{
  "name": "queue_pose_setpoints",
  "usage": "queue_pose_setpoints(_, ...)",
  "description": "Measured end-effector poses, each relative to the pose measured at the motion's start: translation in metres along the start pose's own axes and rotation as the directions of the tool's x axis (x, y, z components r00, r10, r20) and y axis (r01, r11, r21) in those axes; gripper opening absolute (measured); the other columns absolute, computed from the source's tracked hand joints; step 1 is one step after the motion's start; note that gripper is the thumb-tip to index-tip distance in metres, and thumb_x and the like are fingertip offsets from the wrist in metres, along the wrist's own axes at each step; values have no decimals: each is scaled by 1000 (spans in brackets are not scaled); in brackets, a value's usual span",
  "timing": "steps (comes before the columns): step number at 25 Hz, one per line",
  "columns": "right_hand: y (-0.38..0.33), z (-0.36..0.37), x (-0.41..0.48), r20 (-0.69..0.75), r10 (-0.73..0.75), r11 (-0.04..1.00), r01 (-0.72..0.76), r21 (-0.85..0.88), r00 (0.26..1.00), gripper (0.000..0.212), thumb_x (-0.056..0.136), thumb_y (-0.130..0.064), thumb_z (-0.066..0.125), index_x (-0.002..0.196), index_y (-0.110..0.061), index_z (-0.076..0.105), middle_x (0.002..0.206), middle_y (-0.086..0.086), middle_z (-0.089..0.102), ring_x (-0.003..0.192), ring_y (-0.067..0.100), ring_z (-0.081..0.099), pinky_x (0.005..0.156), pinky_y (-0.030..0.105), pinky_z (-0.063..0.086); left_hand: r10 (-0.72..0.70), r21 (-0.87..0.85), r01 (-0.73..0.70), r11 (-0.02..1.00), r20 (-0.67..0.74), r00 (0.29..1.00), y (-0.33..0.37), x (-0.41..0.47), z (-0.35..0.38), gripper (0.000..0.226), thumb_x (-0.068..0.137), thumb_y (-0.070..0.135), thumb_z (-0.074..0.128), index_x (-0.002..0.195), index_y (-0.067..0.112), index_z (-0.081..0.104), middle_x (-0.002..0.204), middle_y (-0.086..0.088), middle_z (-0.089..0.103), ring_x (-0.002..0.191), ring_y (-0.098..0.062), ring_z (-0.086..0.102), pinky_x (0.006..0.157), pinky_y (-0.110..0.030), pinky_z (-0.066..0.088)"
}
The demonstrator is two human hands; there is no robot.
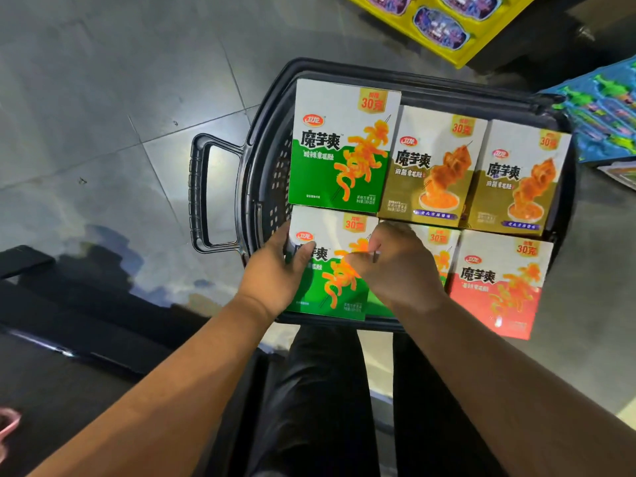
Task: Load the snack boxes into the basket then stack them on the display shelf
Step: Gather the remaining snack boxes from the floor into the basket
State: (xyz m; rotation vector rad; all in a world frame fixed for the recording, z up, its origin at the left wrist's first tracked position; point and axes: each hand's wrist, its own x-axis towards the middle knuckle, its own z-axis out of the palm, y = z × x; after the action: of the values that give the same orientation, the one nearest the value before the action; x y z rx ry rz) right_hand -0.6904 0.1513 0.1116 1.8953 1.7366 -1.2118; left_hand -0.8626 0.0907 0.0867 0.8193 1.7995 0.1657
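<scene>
A black plastic basket stands on the floor, filled with snack boxes lying face up. In the far row lie a green box and two gold boxes. The near row holds a green box, another green box mostly hidden under my right hand, and a red box. My left hand grips the left edge of the near green box, thumb on its face. My right hand is curled over that box's right edge.
The basket's handle sticks out to the left over grey floor tiles. A yellow product tray lies beyond the basket, and blue packs sit at the right. My dark trouser legs are below. A black ledge runs at the left.
</scene>
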Motion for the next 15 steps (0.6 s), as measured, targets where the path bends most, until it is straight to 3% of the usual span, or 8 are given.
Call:
queue_pose_setpoints(3,0,8,-6,-53,14,998,-10,66,998,24,82,-32,75,91,-18,57,110,-1,48,85,17,51,70,25,32,19,-19,-20,1000,-42,999,-1,1,3,43,97,33,57,138,21,51,107,6,67,109,-20,62,75,-19,38)
queue_pose_setpoints(6,7,14,-11,-71,-11,994,18,108,997,24,82,-28,76,87,-24,53,111,-2,47,73,11,55,70,24,34,55,-30,-58,998,-79,995,-4,1,4,47,98,28,58,143,22,47,101,-4,66,92,-16,59,77,-20,41)
queue_pose_setpoints(9,10,17,-10,-82,-40,991,50,124,996,20,84,-24,74,93,-21,57,118,-1,46,63,-5,51,69,22,33,16,5,-16,1000,-66,998,-3,7,7,46,99,29,56,143,22,46,105,4,65,95,-15,58,73,-16,38)
queue_pose_setpoints(13,7,22,-5,-118,-110,991,118,62,987,23,82,-17,74,101,-12,62,123,9,49,77,28,65,69,29,42,11,96,-3,995,-78,997,0,7,10,52,98,33,56,147,21,41,127,-3,65,115,-25,60,85,-25,44)
queue_pose_setpoints(15,8,21,-8,-115,-160,986,164,29,980,25,82,-16,74,103,-10,64,122,11,50,79,31,66,69,28,40,38,178,-21,984,-93,995,3,1,6,59,96,34,59,148,19,38,135,-7,58,121,-28,56,93,-31,45)
